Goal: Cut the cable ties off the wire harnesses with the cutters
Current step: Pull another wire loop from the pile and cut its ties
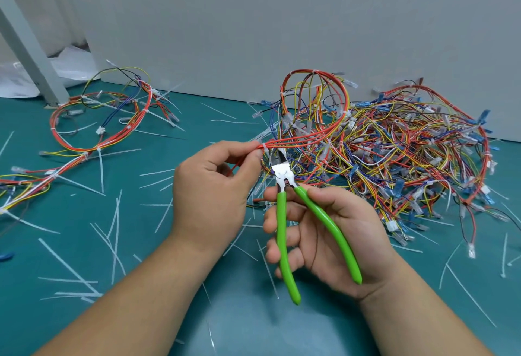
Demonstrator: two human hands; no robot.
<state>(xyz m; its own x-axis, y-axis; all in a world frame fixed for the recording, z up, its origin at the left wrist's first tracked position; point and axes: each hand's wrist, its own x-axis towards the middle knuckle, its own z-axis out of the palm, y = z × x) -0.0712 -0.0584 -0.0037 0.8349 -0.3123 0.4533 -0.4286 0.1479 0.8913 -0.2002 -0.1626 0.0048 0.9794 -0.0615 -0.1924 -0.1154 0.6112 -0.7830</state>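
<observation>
Left hand (210, 186) pinching harness (298, 138), cutters (284, 175) tips seemingly buried

Blade tips of the cutters (282, 173) are lost among the red wires (298, 139); the left hand (210, 189) hides where those wires run, while the frame's left edge crops a harness (53, 175) on the tabletop (253, 327)

We see cutters (282, 223) with smooth, shiny green plastic on the handles and bright bare metal at the head. The wire harnesses (408, 152) have a smooth plastic skin in red, yellow and blue, with clear and blue plastic ends. The loose cable ties (67, 265) are thin whitish plastic. The table (253, 327) has a matt blue-green top, and the wall (282, 17) looks matt grey.
</observation>
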